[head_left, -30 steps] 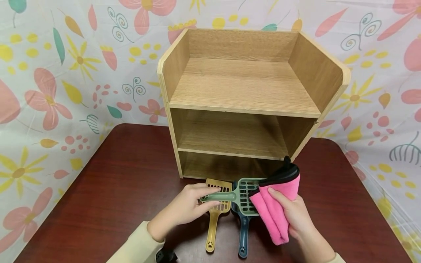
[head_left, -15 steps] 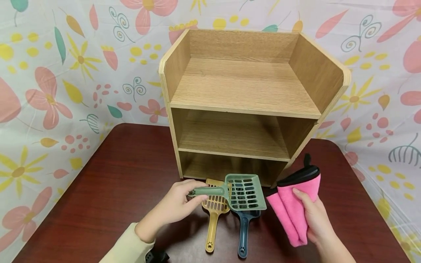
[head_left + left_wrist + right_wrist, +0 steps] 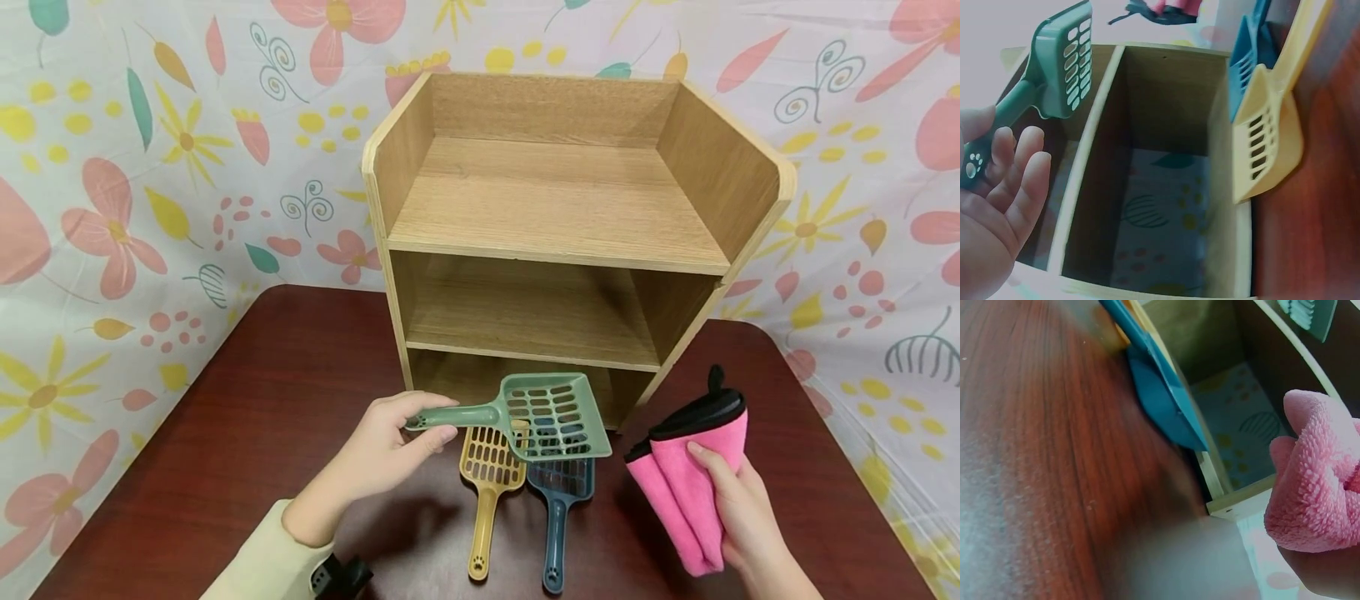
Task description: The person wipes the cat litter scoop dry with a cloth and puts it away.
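My left hand (image 3: 386, 446) holds a green litter scoop (image 3: 555, 417) by its handle, pinched between thumb and fingers. The scoop hangs in the air with its slotted head pointing right, overlapping the two scoops below. In the left wrist view its paw-print handle end shows beside the curled fingers (image 3: 1029, 165). My right hand (image 3: 742, 508) grips a folded pink cloth (image 3: 686, 492) with black trim and a black loop. A yellow litter scoop (image 3: 487, 500) and a dark blue litter scoop (image 3: 557, 517) lie side by side on the table, handles toward me.
A wooden shelf unit (image 3: 558, 204) with an open top and two compartments stands behind the scoops on the dark red-brown table (image 3: 300, 358). A floral curtain (image 3: 187, 250) hangs around the back and sides. The yellow and blue scoop heads sit close to the unit's front.
The green scoop and left hand have moved left and up. My right hand has drawn the pink cloth away to the right, off the scoop's head. The yellow and blue scoops stay put.
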Available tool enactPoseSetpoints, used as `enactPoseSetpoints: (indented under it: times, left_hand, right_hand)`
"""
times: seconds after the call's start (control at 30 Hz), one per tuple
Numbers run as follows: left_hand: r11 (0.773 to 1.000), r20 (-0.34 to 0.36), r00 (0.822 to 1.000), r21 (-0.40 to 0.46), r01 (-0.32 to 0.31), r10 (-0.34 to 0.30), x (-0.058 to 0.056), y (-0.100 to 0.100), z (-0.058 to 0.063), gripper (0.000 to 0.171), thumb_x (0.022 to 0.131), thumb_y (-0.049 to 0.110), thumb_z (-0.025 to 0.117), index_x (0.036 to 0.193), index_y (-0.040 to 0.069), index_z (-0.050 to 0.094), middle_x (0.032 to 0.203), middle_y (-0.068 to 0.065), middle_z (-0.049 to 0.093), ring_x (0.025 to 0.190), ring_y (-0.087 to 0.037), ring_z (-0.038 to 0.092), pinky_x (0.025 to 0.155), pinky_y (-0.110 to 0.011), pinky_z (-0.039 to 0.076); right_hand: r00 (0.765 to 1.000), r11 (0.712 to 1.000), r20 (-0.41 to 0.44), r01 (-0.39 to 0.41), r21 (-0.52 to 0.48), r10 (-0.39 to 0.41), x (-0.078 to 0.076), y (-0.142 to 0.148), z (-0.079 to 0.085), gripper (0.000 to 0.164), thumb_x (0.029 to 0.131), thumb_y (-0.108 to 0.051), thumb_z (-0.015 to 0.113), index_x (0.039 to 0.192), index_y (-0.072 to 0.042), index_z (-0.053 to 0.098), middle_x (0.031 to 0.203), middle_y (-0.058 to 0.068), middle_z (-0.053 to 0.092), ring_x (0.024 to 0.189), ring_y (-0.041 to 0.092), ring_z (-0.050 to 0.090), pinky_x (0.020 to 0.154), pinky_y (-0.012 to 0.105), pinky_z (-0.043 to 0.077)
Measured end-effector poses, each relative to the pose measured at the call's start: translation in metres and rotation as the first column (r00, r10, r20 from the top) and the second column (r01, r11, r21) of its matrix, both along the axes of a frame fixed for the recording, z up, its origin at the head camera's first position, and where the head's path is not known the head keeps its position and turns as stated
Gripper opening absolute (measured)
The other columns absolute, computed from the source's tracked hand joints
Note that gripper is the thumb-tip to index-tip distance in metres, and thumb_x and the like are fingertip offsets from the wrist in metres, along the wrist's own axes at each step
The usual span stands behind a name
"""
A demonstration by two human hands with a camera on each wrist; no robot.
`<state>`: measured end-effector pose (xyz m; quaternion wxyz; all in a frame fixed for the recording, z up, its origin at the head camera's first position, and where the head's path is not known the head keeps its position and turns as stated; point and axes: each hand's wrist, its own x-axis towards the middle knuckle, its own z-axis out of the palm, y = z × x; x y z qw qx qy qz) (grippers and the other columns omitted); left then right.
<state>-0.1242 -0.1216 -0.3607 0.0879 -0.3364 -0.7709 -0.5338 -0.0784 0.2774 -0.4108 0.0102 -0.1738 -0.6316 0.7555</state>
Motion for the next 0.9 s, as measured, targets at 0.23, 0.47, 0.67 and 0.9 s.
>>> enactPoseSetpoints:
  times: [0.23,0.47,0.67,0.9]
  left_hand:
    - [0.999,-0.013,0.999,0.033,-0.038,0.038,0.000,-0.007,0.024,0.023,0.084,0.000,0.066,0.108,0.002,0.066,0.086,-0.011,0.068,0.065,-0.004,0.064,0.056,-0.025,0.054]
    - [0.996,-0.060,0.997,0.069,-0.048,0.052,-0.004,-0.014,0.049,0.024,0.083,-0.004,0.066,0.106,0.002,0.066,0.078,-0.009,0.066,0.063,-0.007,0.063,0.055,-0.026,0.053]
    - [0.992,-0.129,0.990,0.120,-0.044,0.060,-0.007,-0.017,0.070,0.026,0.082,-0.008,0.065,0.106,0.002,0.065,0.068,-0.008,0.063,0.059,-0.007,0.059,0.052,-0.024,0.050]
    - [0.977,-0.153,0.979,0.184,-0.106,0.135,-0.011,-0.017,0.088,0.027,0.081,-0.011,0.064,0.107,-0.004,0.064,0.070,-0.014,0.065,0.060,-0.005,0.063,0.054,-0.024,0.053]
  right_hand:
    - [0.999,0.999,0.042,0.008,0.035,-0.009,0.001,0.004,-0.006,0.008,0.095,-0.025,0.056,0.102,-0.028,0.054,0.080,-0.015,0.067,0.071,0.002,0.062,0.062,0.024,0.053]
    - [0.999,1.000,0.035,0.009,0.024,-0.010,0.004,0.004,-0.009,0.007,0.095,-0.024,0.055,0.100,-0.029,0.055,0.080,-0.014,0.067,0.070,0.003,0.063,0.061,0.025,0.053]
    - [1.000,1.000,-0.007,0.005,0.000,-0.005,0.005,0.004,-0.011,0.007,0.096,-0.021,0.053,0.100,-0.027,0.056,0.080,-0.012,0.068,0.070,0.004,0.063,0.060,0.026,0.053]
    - [1.000,1.000,-0.018,-0.003,-0.022,0.002,0.005,0.003,-0.013,0.007,0.096,-0.021,0.052,0.099,-0.027,0.056,0.080,-0.012,0.069,0.071,0.004,0.064,0.060,0.026,0.054]
